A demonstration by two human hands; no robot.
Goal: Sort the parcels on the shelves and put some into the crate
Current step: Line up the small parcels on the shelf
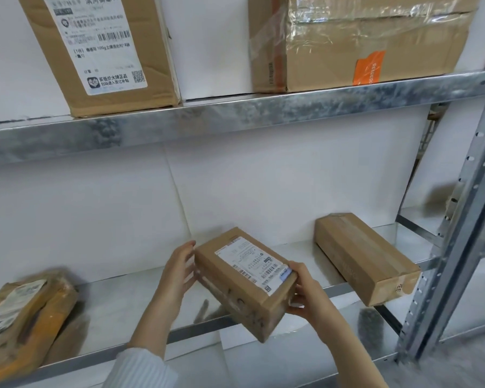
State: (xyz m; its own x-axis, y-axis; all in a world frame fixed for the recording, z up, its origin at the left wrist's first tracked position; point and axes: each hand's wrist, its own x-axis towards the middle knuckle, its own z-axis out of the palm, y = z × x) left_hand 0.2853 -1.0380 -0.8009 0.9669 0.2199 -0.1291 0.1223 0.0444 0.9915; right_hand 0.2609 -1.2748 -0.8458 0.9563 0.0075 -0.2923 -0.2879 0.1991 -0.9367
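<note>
A small brown cardboard parcel [244, 278] with a white shipping label on top is held tilted above the front of the lower metal shelf [118, 298]. My right hand [305, 292] grips its near right end, thumb on the label, fingers curled under. My left hand [177, 273] lies with straight fingers against the parcel's left side. No crate is in view.
A long brown box [367, 256] lies on the lower shelf to the right. A crumpled yellow-brown package [23, 312] lies at the left. Two large cartons [107, 51] [361, 40] stand on the upper shelf [235, 113]. A perforated steel upright [459, 219] stands at the right.
</note>
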